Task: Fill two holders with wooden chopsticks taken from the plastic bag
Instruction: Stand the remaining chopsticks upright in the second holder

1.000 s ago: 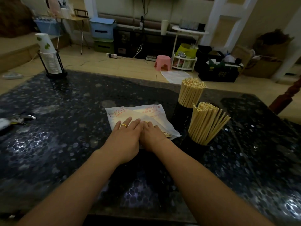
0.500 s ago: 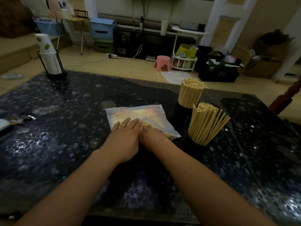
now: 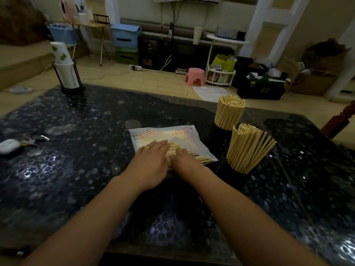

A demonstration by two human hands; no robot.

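Head view: my left hand presses flat-fingered; my right hand, nearer, fingers curled, grips chopsticks running rightward inside the plastic bag.

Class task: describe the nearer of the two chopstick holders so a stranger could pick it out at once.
Start at the dark speckled stone table and find the flat white plastic bag at its middle. Right of the bag stand two black round holders; yours is the nearer black holder. Its pale wooden chopsticks fan out rightwards, unlike the farther holder's tight upright bundle.

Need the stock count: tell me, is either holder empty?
No: both the far holder and near holder are packed with chopsticks.
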